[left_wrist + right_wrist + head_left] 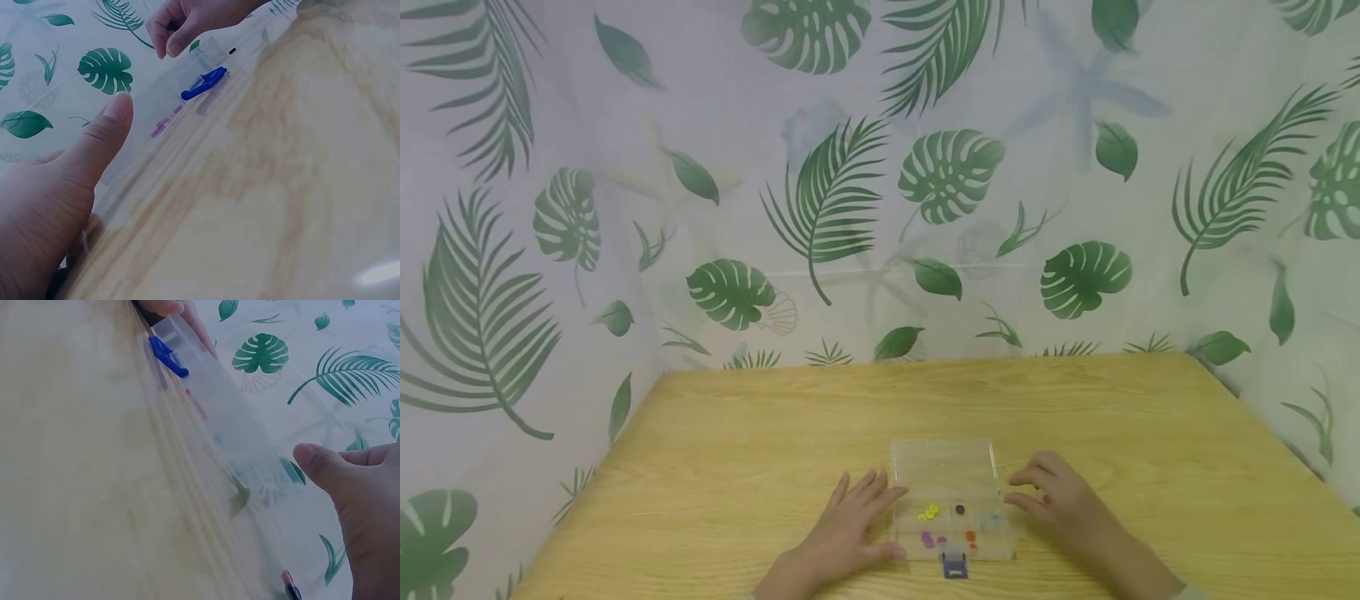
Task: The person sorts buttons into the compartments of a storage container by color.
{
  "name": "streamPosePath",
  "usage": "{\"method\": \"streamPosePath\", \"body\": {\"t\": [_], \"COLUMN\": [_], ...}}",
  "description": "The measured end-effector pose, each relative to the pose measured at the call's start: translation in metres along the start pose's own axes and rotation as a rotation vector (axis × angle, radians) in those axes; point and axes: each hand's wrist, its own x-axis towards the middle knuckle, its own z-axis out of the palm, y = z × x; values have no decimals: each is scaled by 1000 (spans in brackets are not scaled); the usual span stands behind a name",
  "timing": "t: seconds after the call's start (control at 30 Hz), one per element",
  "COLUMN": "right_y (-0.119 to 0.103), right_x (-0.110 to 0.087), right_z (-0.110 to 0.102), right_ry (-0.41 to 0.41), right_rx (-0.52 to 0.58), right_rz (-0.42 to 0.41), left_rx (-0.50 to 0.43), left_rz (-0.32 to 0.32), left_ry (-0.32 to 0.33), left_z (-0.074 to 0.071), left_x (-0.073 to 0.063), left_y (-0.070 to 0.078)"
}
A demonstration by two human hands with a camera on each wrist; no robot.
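A clear plastic compartment box (992,546) lies on the table with its clear lid (943,468) swung back. In its compartments are small yellow pieces (932,510), purple pieces (928,540), orange pieces (971,537), a dark round piece (959,509) and a light blue piece (996,517). The blue latch (955,567) sticks out at the front; it also shows in the left wrist view. Against the box's left side rests my left hand (850,527), fingers extended. My right hand (1070,500) is beside the right side, thumb and forefinger apart with nothing between them.
The wooden table (775,433) stretches out behind and to both sides of the box. Behind it hangs a white cloth (865,325) with green leaf prints. A small pink and black object (290,585) shows at the bottom of the right wrist view.
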Motion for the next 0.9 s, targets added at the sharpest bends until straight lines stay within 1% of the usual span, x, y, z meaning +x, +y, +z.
{"method": "streamPosePath", "body": {"t": [0.17, 0.3, 0.47, 0.57, 0.63, 0.7, 0.77, 0.9], "right_y": [3, 6, 11, 13, 13, 13, 11, 6], "right_x": [-11, -19, -29, -34, -37, -40, -42, -45], "right_z": [-12, -24, -38, -46, -52, -58, -63, -71], "right_ry": [-27, -49, -28, -13, -26, -46, -75, -148], "right_rx": [-3, -65, -154, -160, -164, -177, -190, -188], "right_rz": [76, 109, 121, 133, 163, 204, 271, 491], "left_rx": [10, 12, 6, 12, 10, 8, 3, 2], "left_rz": [-1, 3, 4, 0, -5, -6, -5, -2], "left_ry": [1, -5, -3, -5, -7, -7, -7, -5], "left_z": [2, 3, 2, 2, 2, 3, 3, 5], "left_x": [-1, 0, -1, -1, -1, -1, -1, 1], "left_y": [-2, -3, -3, -2, -2, -3, -3, -4]}}
